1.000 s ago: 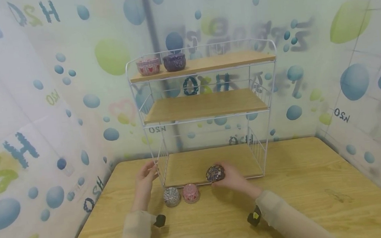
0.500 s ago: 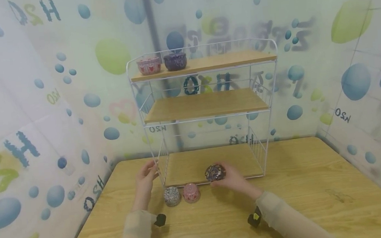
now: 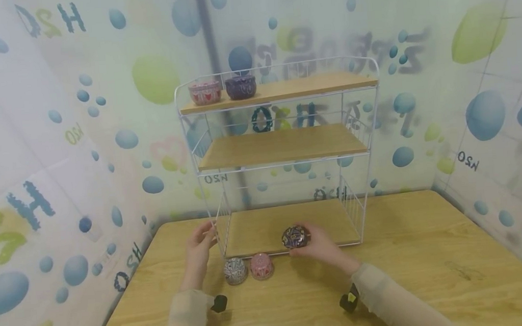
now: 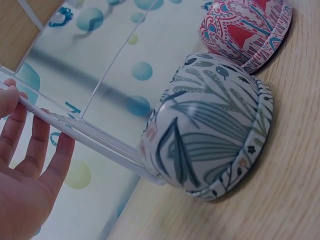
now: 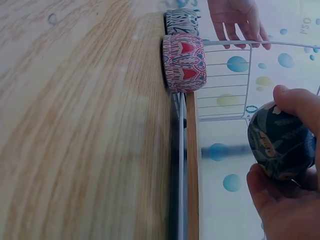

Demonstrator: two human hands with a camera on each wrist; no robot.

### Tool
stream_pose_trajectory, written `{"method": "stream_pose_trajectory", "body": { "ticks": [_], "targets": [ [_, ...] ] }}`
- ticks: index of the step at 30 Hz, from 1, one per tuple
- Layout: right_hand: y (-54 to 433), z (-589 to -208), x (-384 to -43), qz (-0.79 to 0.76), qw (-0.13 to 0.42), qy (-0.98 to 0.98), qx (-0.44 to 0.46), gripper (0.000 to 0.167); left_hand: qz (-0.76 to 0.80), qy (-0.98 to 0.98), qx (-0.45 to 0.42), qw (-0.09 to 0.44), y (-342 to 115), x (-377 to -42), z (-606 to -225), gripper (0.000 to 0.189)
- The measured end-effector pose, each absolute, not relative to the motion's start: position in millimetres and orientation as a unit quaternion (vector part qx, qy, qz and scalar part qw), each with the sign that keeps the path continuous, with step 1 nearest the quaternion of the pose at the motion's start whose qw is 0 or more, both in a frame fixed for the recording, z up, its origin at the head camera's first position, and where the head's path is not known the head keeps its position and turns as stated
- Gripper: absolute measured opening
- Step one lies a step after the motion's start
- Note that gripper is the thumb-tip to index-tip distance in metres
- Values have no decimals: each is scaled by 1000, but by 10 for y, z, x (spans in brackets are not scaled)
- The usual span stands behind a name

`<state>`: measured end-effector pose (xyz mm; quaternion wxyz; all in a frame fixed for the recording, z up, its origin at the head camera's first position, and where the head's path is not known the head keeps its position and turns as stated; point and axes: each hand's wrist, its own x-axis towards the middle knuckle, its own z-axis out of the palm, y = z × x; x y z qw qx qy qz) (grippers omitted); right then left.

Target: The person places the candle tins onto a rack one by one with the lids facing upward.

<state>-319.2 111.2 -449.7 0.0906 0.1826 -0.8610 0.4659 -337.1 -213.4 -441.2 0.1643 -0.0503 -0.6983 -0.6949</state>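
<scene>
My right hand point(image 3: 319, 243) grips a small round tin point(image 3: 294, 237), dark with a floral pattern, above the front edge of the lowest shelf. The right wrist view shows the thumb and fingers around this tin point(image 5: 280, 140), apart from the shelf board. My left hand point(image 3: 199, 244) holds the left front post of the white wire rack point(image 4: 95, 140), thumb and fingertips at the post. On the table before the rack stand two more tins, a white one with grey-green leaves point(image 4: 210, 125) and a pink one with red hearts point(image 3: 262, 266).
The rack has three wooden shelves. On the top shelf point(image 3: 310, 85), a pink heart-patterned tin point(image 3: 205, 93) and a dark purple tin point(image 3: 241, 88) stand at the left. The wooden table point(image 3: 424, 252) extends around the rack, with printed curtains behind and at both sides.
The dark tin in my right hand has turned slightly, while staying at about the same place. My left hand remains at the post.
</scene>
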Motion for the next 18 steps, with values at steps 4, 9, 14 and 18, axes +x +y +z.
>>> {"method": "stream_pose_trajectory", "body": {
  "ticks": [4,9,14,18],
  "targets": [
    [1105,-4489,-3188,471,86,-859,180,80,-695,-698,-49,163,-2135,-3367,-4410,35],
    [1098,-4467,-3180,475,83,-856,187,80,-699,-697,-45,156,-2136,-3366,-4401,35],
    [1102,-4465,-3179,477,84,-854,192,80,-703,-695,-41,145,-2131,-3328,-4348,33],
    [1115,-4459,-3181,485,77,-850,192,80,-700,-697,-50,147,-2083,-3215,-4231,32]
  ]
}}
